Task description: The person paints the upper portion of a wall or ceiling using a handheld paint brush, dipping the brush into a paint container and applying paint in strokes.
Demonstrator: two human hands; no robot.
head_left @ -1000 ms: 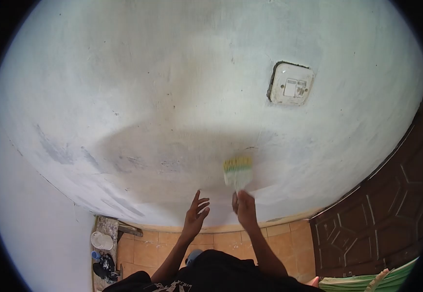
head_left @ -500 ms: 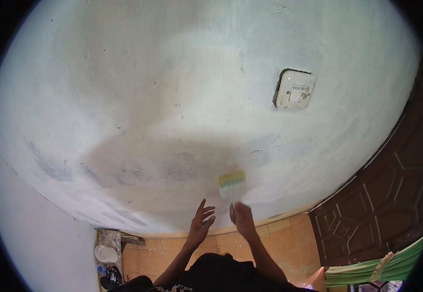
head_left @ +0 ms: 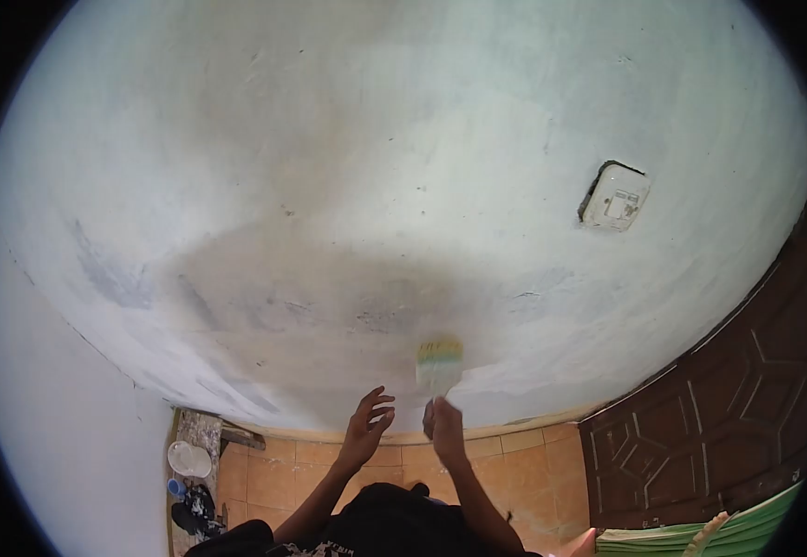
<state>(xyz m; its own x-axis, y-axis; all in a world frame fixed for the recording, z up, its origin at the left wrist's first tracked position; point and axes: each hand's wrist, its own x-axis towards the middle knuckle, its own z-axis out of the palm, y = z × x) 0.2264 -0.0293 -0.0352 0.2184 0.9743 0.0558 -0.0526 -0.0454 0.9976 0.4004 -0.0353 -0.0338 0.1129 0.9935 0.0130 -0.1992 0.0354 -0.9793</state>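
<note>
My right hand (head_left: 444,429) grips the handle of a wide paintbrush (head_left: 439,362), its bristles pointing up at the wall. The brush is slightly blurred, with a yellowish tip and a paler, whitish lower part. To its left, my left hand (head_left: 366,427) is raised with fingers apart, holding nothing. Both hands are in front of the lower part of a whitish wall (head_left: 478,186), which shows grey patches, small chips and my shadow.
A white switch plate (head_left: 615,197) sits on the wall at upper right. A dark carved wooden door (head_left: 682,427) and green curtain (head_left: 719,524) are at right. At lower left, a bench (head_left: 201,429) bears a white container (head_left: 189,459) and blue cup (head_left: 176,487). Orange tiles (head_left: 524,473) cover the floor.
The view has turned, so the switch plate appears farther right and lower. Both hands appear slightly left and lower, the right still gripping the paintbrush.
</note>
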